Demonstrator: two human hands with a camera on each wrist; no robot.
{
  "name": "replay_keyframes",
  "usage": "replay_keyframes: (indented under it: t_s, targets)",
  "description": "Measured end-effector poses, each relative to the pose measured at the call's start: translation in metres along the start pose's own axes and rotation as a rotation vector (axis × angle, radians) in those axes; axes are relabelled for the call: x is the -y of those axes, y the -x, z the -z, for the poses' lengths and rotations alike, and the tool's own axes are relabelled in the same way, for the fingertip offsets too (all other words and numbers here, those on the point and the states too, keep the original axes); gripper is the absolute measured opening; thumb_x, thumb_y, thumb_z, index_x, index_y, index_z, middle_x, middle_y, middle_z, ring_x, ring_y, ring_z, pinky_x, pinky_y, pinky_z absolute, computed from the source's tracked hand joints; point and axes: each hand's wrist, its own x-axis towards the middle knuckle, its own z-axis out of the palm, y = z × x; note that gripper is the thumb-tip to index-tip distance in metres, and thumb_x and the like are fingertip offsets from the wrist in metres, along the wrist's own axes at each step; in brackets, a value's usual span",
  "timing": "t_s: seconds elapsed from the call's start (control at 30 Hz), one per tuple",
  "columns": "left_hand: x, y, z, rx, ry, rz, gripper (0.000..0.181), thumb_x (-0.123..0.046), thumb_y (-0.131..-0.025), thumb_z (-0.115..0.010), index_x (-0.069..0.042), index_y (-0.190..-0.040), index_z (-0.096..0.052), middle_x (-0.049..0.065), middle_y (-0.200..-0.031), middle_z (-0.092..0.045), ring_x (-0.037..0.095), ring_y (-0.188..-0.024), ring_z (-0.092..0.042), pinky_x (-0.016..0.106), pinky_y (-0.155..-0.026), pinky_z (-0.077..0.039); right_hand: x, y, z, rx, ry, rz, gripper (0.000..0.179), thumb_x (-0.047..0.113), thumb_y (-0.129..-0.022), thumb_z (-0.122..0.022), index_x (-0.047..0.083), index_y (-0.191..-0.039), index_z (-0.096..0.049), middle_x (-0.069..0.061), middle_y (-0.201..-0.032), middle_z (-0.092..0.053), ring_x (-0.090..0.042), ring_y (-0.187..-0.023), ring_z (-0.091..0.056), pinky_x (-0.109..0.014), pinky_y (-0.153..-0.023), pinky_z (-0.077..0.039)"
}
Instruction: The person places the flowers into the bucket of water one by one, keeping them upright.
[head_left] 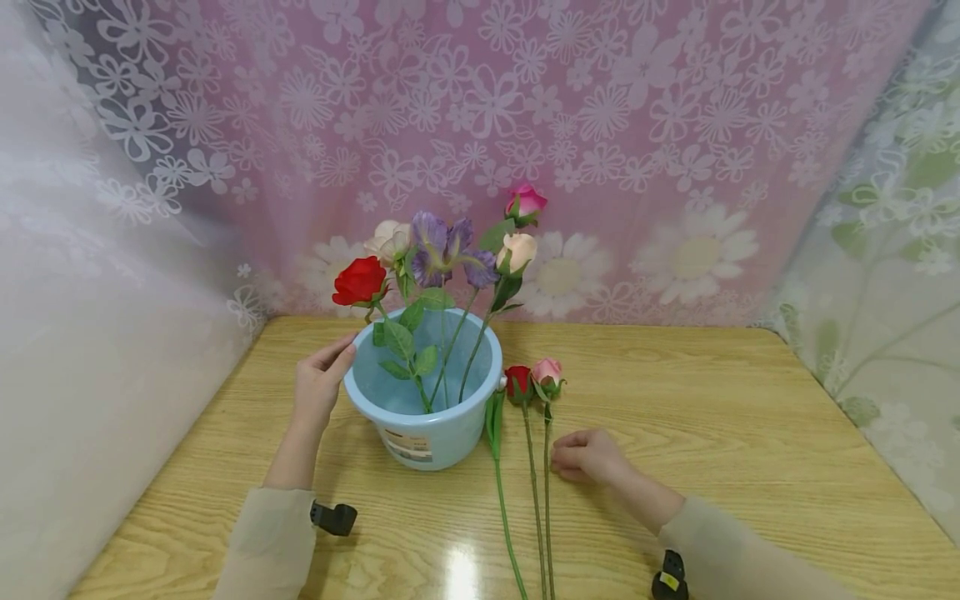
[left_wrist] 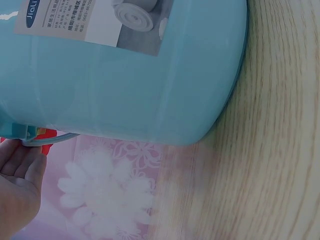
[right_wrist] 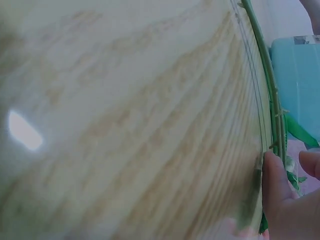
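Observation:
A light blue bucket stands on the table, and my left hand holds its rim at the left side. In the left wrist view the fingers are at the rim by the handle. Inside the bucket stand a red rose, a cream flower, a purple iris, a cream rosebud and a magenta rose. My right hand is low over the table, its fingertips right beside the stem of a pink rose. Thumb and forefinger stand apart in the right wrist view.
Left of the pink rose lie a red rosebud and a green stem with long leaves, close by the bucket. The wooden table meets a pink flowered curtain at the back; pale sheets hang at both sides.

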Motion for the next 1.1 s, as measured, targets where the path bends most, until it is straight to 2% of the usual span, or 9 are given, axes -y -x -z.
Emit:
replay_keyframes:
  t_s: [0.1,0.27,0.5,0.6,0.77,0.93,1.1]
  targets:
    - [0.001,0.000,0.001,0.004,-0.008,0.020,0.032,-0.014,-0.086,-0.059,0.004,-0.113,-0.059,0.010,-0.111,-0.059,0.004,-0.094,-0.055,0.017,-0.077,-0.045,-0.001,0.000,-0.002,0.000,-0.004,-0.017,0.030,0.003,-0.083,-0.058,-0.017,-0.105,-0.052,-0.013,-0.081,-0.063,-0.023,-0.077,-0.062,-0.031,-0.068,-0.051]
    - [-0.001,0.000,0.000,0.000,-0.004,0.032,0.031,-0.011,-0.086,-0.059,0.005,-0.112,-0.059,0.009,-0.110,-0.060,0.004,-0.093,-0.055,0.017,-0.076,-0.045,-0.002,0.001,-0.006,-0.001,-0.001,-0.043,0.029,0.002,-0.083,-0.058,-0.016,-0.105,-0.052,-0.012,-0.080,-0.063,-0.022,-0.074,-0.062,-0.030,-0.066,-0.052]
    - [-0.021,0.007,-0.003,0.008,-0.014,0.032,0.030,-0.009,-0.087,-0.057,0.008,-0.112,-0.057,0.010,-0.110,-0.060,0.002,-0.092,-0.055,0.016,-0.076,-0.045,-0.004,0.000,-0.009,0.011,-0.020,-0.074,0.030,0.001,-0.082,-0.059,-0.015,-0.106,-0.052,-0.012,-0.079,-0.062,-0.019,-0.069,-0.062,-0.029,-0.063,-0.052]
    - [-0.024,0.009,-0.004,0.001,-0.023,0.032,0.032,-0.009,-0.087,-0.057,0.009,-0.112,-0.056,0.010,-0.110,-0.060,0.001,-0.091,-0.055,0.015,-0.076,-0.044,-0.005,-0.001,-0.010,0.018,-0.023,-0.087,0.029,0.001,-0.083,-0.058,-0.015,-0.106,-0.052,-0.012,-0.078,-0.062,-0.018,-0.066,-0.062,-0.028,-0.061,-0.052]
    - [-0.025,0.010,-0.005,-0.017,-0.009,0.007,0.030,-0.007,-0.086,-0.057,0.011,-0.110,-0.057,0.006,-0.105,-0.062,0.001,-0.088,-0.056,0.015,-0.074,-0.045,-0.005,-0.001,-0.013,0.032,0.010,-0.091,0.028,0.002,-0.083,-0.058,-0.014,-0.105,-0.053,-0.011,-0.076,-0.062,-0.016,-0.062,-0.061,-0.027,-0.057,-0.052]
    - [-0.025,0.010,-0.005,-0.005,-0.006,0.006,0.030,-0.008,-0.086,-0.057,0.010,-0.111,-0.057,0.003,-0.103,-0.062,0.001,-0.089,-0.056,0.015,-0.074,-0.045,-0.005,-0.002,-0.015,0.043,0.008,-0.087,0.028,0.000,-0.083,-0.058,-0.014,-0.106,-0.051,-0.012,-0.074,-0.061,-0.014,-0.059,-0.060,-0.026,-0.055,-0.052]
    - [-0.013,0.005,-0.002,0.012,0.009,0.029,0.031,-0.010,-0.087,-0.057,0.007,-0.113,-0.057,0.005,-0.108,-0.061,0.003,-0.092,-0.055,0.016,-0.076,-0.045,-0.004,-0.001,-0.016,0.046,0.003,-0.083,0.028,-0.002,-0.082,-0.059,-0.015,-0.106,-0.050,-0.013,-0.076,-0.061,-0.014,-0.058,-0.060,-0.026,-0.054,-0.052]
